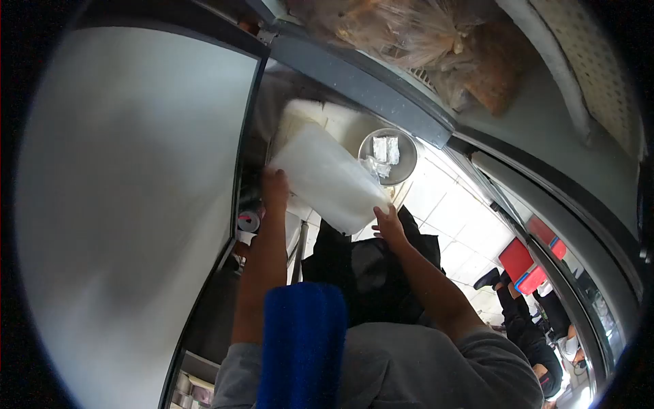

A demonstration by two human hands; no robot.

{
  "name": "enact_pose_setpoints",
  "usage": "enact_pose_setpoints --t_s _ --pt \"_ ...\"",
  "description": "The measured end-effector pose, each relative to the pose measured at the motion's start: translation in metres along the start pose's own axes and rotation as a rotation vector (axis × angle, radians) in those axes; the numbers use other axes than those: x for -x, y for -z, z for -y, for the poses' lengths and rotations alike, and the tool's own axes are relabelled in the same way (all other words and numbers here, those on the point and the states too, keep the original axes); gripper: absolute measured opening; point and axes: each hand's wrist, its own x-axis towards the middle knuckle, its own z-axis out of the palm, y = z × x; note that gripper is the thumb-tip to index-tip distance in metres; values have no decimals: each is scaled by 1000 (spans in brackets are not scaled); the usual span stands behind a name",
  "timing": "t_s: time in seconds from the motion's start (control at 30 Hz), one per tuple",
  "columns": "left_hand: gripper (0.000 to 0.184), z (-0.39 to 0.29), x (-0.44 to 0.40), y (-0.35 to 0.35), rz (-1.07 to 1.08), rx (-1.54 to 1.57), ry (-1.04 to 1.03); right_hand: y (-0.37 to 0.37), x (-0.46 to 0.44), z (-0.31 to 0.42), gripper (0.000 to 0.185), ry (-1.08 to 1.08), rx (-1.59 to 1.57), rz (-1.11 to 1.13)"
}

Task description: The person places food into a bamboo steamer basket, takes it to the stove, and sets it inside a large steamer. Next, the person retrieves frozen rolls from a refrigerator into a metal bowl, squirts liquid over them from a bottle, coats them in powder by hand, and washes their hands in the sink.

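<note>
White rectangular object (330, 177) is held before the torso: left hand (276, 189) grip clamped on its left edge, right hand (388, 226) grip on its right corner. Beyond sits a metal bowl (407, 158) containing silvery packets (386, 149). Farther right, a dark-clothed person (519, 319).

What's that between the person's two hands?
In the head view, a big white tub or lid lies between the left hand and right hand; it's too blurred to tell which.

The head-worn camera looks steeply down from above.
</note>
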Motion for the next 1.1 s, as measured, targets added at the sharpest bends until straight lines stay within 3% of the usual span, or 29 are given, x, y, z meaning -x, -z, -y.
enact_pose_setpoints --t_s 0.03,0.1,0.13,0.23,0.37,0.43,0.67,0.77,0.83,0.93,1.0,1.1 --pt "26 -24 4 0 -7 -3 -15 -6 -9 3 64 1 -55 -3" --pt "30 -121 32 0 -294 -426 -176 -9 -7 9 45 -38 -104 -44" --pt "36 -141 35 0 -308 -460 -181 -5 -12 4 43 -57 -82 -33" --pt "41 -136 30 -5 -390 -430 -249 -6 -15 -5 39 -94 -92 -38" --pt "45 -126 39 3 -282 -569 -220 -13 -23 -32 38 -19 -87 2" --pt "42 -118 41 3 -306 -549 -309 -16 -21 -27 37 -32 -111 13" --pt "35 -118 24 10 -189 -573 -307 -12 -16 -21 32 -192 -229 69" --pt "35 -132 16 10 -220 -647 -397 -13 -18 -27 34 -174 -207 41" --pt "32 -131 12 11 -212 -687 -566 -15 -20 -36 34 -177 -200 22" --pt "32 -133 8 11 -128 -759 -493 -21 -20 -39 35 -294 -284 112" --pt "32 -139 5 13 -67 -801 -414 -25 -20 -37 35 -475 -545 254" --pt "32 -155 2 15 52 -847 -292 -34 -20 -38 34 -449 -596 179"
